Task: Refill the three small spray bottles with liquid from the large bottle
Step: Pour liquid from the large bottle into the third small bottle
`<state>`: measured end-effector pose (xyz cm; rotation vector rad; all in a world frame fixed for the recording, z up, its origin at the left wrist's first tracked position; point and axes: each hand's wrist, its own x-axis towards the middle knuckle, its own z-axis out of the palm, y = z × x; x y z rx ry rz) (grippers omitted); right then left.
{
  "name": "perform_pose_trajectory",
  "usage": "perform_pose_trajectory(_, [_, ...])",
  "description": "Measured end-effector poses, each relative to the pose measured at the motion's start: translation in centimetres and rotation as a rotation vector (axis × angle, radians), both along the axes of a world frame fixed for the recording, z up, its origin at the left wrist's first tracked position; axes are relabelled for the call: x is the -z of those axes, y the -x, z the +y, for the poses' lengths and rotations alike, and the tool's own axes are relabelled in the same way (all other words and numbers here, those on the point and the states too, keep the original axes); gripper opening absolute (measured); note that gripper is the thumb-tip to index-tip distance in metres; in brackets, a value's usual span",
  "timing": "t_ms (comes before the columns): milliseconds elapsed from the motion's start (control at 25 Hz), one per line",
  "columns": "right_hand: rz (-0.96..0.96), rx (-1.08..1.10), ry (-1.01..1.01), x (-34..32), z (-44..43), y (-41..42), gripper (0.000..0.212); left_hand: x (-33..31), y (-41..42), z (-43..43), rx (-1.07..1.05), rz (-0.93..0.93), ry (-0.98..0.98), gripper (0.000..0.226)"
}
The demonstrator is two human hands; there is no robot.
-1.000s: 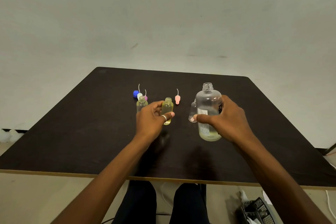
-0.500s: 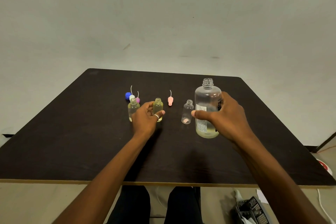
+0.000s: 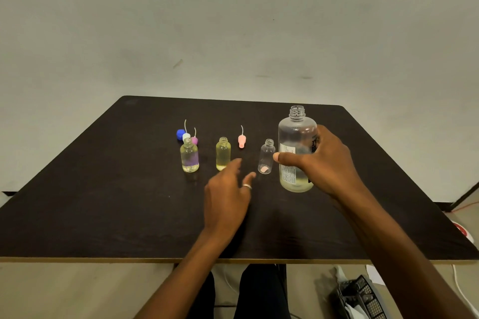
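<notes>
Gripping the uncapped large bottle (image 3: 295,137) right of centre, right hand (image 3: 329,166) may spill past the narrow-necked empty bottle (image 3: 267,155); left hand (image 3: 226,197), fingers loose, steadies nothing.

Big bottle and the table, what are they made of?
The big bottle looks like clear, slightly cloudy plastic: you see liquid through it, and its neck has moulded threads. The table looks like dark, dull-finished board, probably coated wood: its front edge shows a pale strip.

Table (image 3: 103,202) dark brown; middle bottle (image 3: 223,154) yellow; sprayer (image 3: 241,140) pink; cap (image 3: 180,134) blue; large bottle (image 3: 295,134) clear, label (image 3: 287,150) white.
</notes>
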<state>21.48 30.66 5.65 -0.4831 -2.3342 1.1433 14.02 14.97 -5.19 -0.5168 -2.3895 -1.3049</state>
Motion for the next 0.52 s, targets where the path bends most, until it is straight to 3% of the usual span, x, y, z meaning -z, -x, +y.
perform_pose_trajectory(200, [0.010,0.008,-0.008,-0.2,0.1,-0.1,0.061,-2.0,2.1,3.7,0.193,-0.116,0.082,0.069])
perform_pose_trajectory(320, [0.021,0.021,-0.007,-0.5,0.1,-0.2,0.060,-2.4,4.0,5.5,0.197,-0.244,0.087,0.059])
perform_pose_trajectory(520, [0.020,0.014,-0.028,-0.6,-0.1,-0.2,0.061,-0.9,5.0,5.6,0.228,-0.262,0.006,0.035])
